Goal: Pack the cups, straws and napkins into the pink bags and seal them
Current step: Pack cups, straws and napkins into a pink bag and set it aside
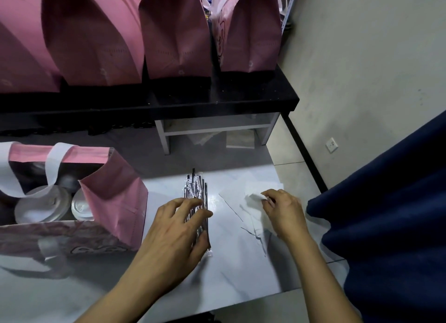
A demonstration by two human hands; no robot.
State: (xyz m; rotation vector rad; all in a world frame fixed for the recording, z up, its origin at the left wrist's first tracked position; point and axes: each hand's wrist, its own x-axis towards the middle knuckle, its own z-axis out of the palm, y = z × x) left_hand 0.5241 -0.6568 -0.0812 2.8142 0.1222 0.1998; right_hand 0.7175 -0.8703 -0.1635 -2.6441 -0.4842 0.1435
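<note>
My left hand (173,228) lies over the near half of the bundle of wrapped straws (196,202), fingers spread and curling down round it — closing on it, but I cannot tell whether the bundle is truly clamped yet or only covered. The straws lie on the white table (241,269) with their long axis running away from me, the far tips sticking out beyond my fingers, so my grip crosses them at nearly a right angle.

My right hand (283,211) pinches a crumpled corner of a napkin (255,197) between thumb and fingertips; the rest of the napkins (243,216) lie flat beneath it, just right of the straws.

The open pink bag (113,199) stands to the left of the straws, its near side wall almost touching my left hand, with white-lidded cups (42,208) already down inside it. So the straws have a short way to travel, leftward and up over the bag's rim, and the left hand is plainly the nearer one. I judge the bundle will need tipping so that it goes in end-first beside the cups.

There is open table between straws and napkins. On the right a dark blue cloth (386,214) hangs close to the table edge, leaving my right elbow little room. Behind, more pink bags (176,33) stand in a row on a black bench (217,98), well apart from my hands.
</note>
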